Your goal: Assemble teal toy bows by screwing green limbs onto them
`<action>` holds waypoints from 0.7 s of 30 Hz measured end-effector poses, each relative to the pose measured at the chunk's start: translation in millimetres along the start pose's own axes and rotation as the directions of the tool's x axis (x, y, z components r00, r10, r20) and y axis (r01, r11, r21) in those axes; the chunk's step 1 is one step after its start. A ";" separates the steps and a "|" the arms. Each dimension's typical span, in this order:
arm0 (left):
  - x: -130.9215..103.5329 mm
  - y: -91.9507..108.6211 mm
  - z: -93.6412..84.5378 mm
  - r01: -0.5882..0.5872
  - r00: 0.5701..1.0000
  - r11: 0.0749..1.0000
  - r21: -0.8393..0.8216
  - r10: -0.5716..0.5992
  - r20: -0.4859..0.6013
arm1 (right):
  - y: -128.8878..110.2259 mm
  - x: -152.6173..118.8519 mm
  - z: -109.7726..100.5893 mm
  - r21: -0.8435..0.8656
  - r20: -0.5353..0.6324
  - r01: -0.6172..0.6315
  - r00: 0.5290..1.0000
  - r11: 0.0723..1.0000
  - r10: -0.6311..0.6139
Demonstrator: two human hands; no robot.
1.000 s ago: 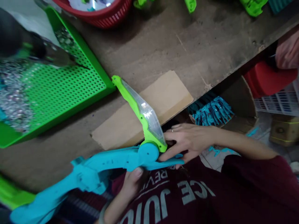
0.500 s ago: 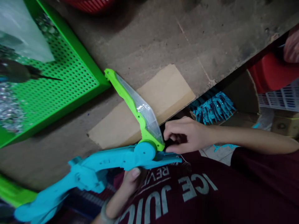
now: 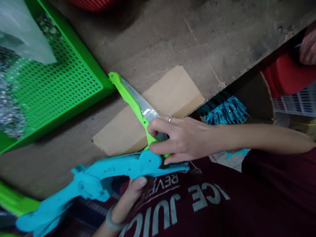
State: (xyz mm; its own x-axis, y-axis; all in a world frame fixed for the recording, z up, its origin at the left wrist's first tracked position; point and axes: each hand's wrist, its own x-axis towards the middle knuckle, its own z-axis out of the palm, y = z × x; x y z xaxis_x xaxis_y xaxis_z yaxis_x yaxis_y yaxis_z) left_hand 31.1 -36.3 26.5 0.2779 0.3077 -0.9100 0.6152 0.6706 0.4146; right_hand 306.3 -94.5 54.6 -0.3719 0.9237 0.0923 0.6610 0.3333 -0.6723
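Observation:
My left hand [image 3: 138, 187] holds the turquoise plastic piece [image 3: 113, 168] from below, its thumb against the lower edge and its other fingers hidden. A lime-green arm [image 3: 130, 100] with a clear plastic blade [image 3: 148, 110] joins the turquoise piece at a round joint and slants up to the left. My right hand [image 3: 177, 138] reaches in from the right, its bent fingers closed over the arm's lower end beside the joint. Another lime-green part [image 3: 17, 200] shows at the far left end of the turquoise piece.
A green perforated crate [image 3: 81, 62] with small shiny parts and a plastic bag [image 3: 27, 36] stands upper left. Cardboard [image 3: 175, 89] lies on the table [image 3: 153, 39]. Below the edge are turquoise parts [image 3: 225, 110] in a box and a red object [image 3: 286, 75].
My right hand has moved left onto the lower end of the lime-green arm. A dark tool with a thin bit, earlier over the crate, is out of view. My left hand has barely moved.

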 end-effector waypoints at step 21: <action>8.5 -29.4 -3.7 -0.008 0.996 0.987 -0.160 0.021 0.083 | 7.5 17.5 -5.9 -0.190 0.101 0.199 0.978 0.961 -0.183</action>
State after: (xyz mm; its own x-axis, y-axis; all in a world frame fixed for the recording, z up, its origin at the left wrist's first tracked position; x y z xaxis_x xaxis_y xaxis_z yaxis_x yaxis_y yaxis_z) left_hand 12.7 -50.9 6.6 0.3514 0.2648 -0.8980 0.4869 0.7675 0.4169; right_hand 308.6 -74.7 55.6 -0.5503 0.8233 0.1392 0.6853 0.5406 -0.4880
